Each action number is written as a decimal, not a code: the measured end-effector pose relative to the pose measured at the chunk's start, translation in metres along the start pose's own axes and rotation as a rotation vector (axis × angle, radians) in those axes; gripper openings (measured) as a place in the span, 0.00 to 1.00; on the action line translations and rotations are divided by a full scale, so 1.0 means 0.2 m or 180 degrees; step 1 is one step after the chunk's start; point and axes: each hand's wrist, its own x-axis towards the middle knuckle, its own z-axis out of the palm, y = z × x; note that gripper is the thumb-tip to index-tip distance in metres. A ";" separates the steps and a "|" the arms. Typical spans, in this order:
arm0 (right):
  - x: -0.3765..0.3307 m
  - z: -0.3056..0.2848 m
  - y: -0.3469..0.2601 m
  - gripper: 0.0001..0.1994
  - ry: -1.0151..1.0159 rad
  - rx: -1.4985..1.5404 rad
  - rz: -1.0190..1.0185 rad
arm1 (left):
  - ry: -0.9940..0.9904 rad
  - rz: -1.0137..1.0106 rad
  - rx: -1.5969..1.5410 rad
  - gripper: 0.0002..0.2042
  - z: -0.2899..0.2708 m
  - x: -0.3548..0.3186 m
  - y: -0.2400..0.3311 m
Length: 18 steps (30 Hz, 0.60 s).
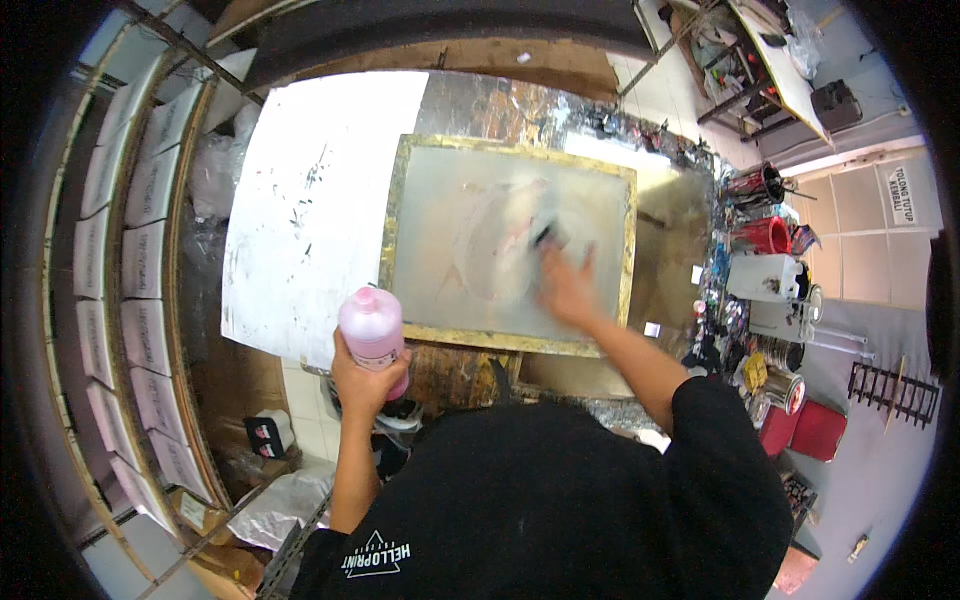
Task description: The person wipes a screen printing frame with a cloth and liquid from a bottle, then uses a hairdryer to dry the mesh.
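My left hand (362, 378) grips a pink plastic bottle (372, 330) upright, just off the near left corner of a framed screen. The screen (450, 225) is a grey mesh in a yellow-stained frame, lying flat on a workbench. My right hand (566, 288) is blurred with motion on the mesh right of its middle, closed on a small dark object (545, 236) that I cannot identify. A pale pinkish smear shows on the mesh around that hand.
A large white paint-stained sheet (310, 210) lies left of the screen. Cans, tubs and a red container (765, 235) crowd the bench's right side. Stacked frames line shelving (130, 250) at far left. Red stools (815, 430) stand lower right.
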 end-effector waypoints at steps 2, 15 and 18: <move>0.24 0.03 0.18 0.36 0.0129 -0.0298 0.0988 | 0.0142 -0.0011 -0.0216 0.42 -0.02 -0.03 -0.08; -0.20 0.03 -0.23 0.39 -0.0348 0.0044 0.0105 | 0.0771 0.0162 -0.0681 0.43 -0.04 -0.06 -0.22; 0.01 0.03 0.05 0.38 0.0159 -0.0039 0.1402 | 0.0599 0.0060 -0.0502 0.42 -0.06 -0.06 -0.28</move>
